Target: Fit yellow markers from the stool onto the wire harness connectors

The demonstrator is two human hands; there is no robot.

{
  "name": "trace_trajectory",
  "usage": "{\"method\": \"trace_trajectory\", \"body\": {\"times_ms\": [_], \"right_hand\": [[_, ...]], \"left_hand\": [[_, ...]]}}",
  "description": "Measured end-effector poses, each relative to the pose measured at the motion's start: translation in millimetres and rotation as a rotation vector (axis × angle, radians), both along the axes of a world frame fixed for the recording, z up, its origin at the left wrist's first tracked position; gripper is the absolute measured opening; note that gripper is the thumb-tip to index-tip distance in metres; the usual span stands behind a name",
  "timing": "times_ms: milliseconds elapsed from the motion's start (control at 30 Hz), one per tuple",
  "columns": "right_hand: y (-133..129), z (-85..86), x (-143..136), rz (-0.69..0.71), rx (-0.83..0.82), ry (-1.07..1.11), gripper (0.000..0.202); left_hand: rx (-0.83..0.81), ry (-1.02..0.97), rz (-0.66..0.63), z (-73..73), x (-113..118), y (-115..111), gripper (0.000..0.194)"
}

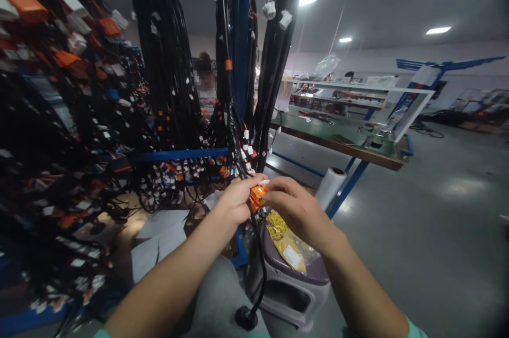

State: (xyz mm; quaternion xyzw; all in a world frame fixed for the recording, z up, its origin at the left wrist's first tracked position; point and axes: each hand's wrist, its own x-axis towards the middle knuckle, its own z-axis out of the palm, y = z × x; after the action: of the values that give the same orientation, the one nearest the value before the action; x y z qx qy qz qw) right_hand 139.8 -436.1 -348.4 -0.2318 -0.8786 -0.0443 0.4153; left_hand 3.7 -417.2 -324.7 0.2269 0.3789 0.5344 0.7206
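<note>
Handwork on an orange connector (256, 198) between our hands seems our step: our left grip (234, 201) clamps it; our right grip (296, 205) touches it, pinching or not, we can't tell. Any next move calls for steadiness. Black cables (163, 62) crowd leftward; a stool (310, 276) bearing yellow parts (276, 225) stands below.

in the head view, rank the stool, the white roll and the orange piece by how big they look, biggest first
1. Stool, clearly largest
2. White roll
3. Orange piece, smallest, though partly covered
</note>
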Motion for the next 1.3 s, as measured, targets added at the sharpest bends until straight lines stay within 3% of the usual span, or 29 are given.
{"method": "trace_trajectory", "body": {"times_ms": [233, 367, 500, 700, 900, 1067, 1300], "right_hand": [[4.5, 3.7, -1.1, 0.016, -0.004, 0.123, 0.016], [8.5, 6.0, -0.3, 0.052, -0.168, 0.164, 0.017], [14.4, 3.5, -2.3, 0.07, -0.332, 0.16, 0.02], [23.5, -9.4, -7.2, 0.091, -0.279, 0.249, 0.016], [23.2, -6.8, -4.6, 0.155, -0.387, 0.2, 0.025], [21.8, -10.6, -11.0, 0.172, -0.423, 0.345, 0.016], [20.7, -15.3, -11.4, 0.157, -0.377, 0.42, 0.019]], "left_hand": [[-0.004, 0.02, -0.031, 3.7, 1.7, -3.7, 0.027], [-0.011, 0.044, -0.094, 7.1, 2.2, -8.5, 0.03], [-0.007, 0.095, -0.067, 5.5, 4.7, -9.2, 0.029], [0.018, 0.082, 0.058, -0.1, 3.8, -6.5, 0.023], [-0.031, 0.072, -0.03, 6.0, -0.9, -7.7, 0.024], [0.007, 0.055, -0.01, 3.1, -0.1, -9.4, 0.025], [0.011, 0.018, -0.064, -1.3, -4.1, -8.0, 0.022]]}}
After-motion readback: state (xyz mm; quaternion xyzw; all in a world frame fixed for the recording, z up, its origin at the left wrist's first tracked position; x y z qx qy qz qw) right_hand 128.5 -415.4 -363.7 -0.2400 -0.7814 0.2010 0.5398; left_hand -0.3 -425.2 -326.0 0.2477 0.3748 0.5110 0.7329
